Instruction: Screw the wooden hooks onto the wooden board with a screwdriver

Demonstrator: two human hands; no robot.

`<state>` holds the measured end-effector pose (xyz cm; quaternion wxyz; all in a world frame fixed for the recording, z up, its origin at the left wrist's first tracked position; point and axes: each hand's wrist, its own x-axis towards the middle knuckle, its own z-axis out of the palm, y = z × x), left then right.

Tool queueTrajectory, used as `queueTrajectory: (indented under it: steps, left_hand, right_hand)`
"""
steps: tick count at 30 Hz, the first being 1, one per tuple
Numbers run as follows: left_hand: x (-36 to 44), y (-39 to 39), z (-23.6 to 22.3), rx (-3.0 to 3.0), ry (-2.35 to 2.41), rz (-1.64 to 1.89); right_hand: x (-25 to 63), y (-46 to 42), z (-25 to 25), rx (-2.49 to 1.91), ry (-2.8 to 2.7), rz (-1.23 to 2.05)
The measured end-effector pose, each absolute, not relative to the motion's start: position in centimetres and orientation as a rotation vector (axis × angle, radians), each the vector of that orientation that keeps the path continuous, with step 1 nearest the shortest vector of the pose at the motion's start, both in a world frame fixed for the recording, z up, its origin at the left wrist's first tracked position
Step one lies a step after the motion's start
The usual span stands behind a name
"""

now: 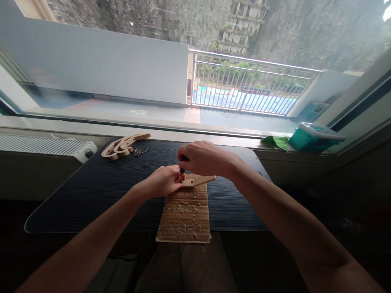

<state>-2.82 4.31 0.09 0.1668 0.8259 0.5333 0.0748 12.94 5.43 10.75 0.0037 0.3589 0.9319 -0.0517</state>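
My right hand (201,158) is closed round the dark handle of a small screwdriver (182,173) held upright, its tip down on a light wooden piece (198,180). My left hand (163,181) is closed in a pinch at the tool's tip, steadying it and the wooden piece. The piece lies at the far end of a brown corrugated cardboard sheet (185,215) full of small holes and chips. What the left fingers pinch is too small to make out.
The cardboard lies on a dark ribbed table (91,191). Curved wooden hooks (122,146) and several loose screws (139,152) lie at the far left. A teal lidded box (314,137) and green cloth (276,141) sit on the windowsill, a radiator (42,144) at left.
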Motion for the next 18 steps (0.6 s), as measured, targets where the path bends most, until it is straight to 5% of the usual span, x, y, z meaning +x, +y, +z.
queueTrajectory:
  steps: [18]
  left_hand:
    - [-2.92,4.26,0.11,2.350,1.488,0.255]
  right_hand:
    - [12.55,5.33,10.90,1.134,2.867,-0.071]
